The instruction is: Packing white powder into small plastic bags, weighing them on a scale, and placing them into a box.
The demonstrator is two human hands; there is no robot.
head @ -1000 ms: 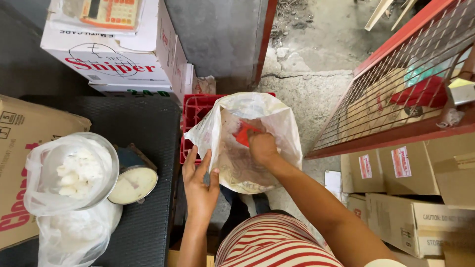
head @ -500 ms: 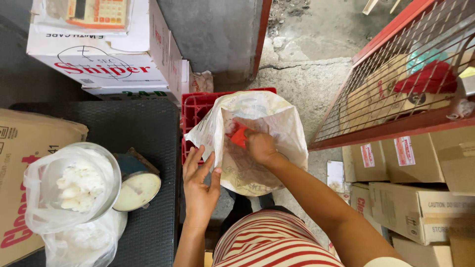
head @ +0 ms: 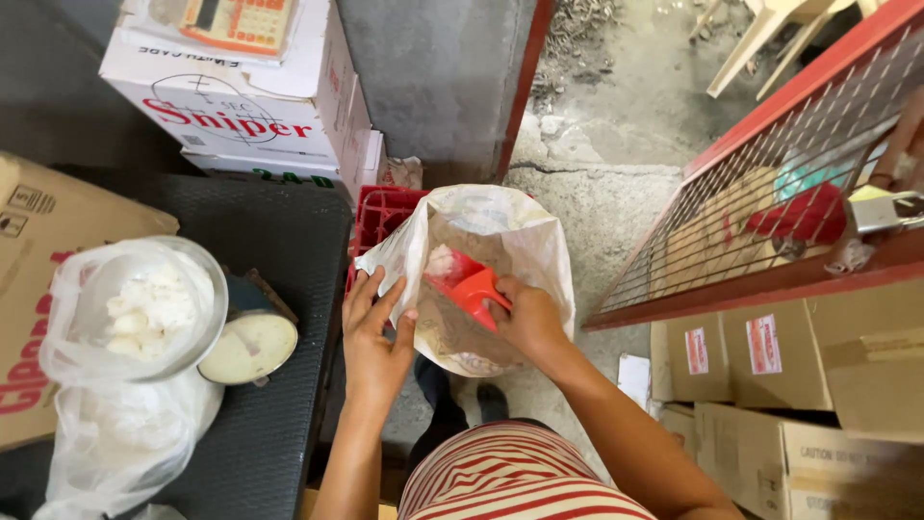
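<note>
Right hand (head: 527,323) fingers clenched on red scoop (head: 469,286), which sits inside open white sack (head: 525,246) over a red crate (head: 383,214), just past the dark tabletop (head: 279,241) right edge. Left hand (head: 373,332) fingers pinch sack rim. Bag-lined scale bowl (head: 144,308) on tabletop.

The person wears a shirt (head: 525,477) with red and white stripes; both forearms are bare; dark trousers (head: 445,409) below.
</note>
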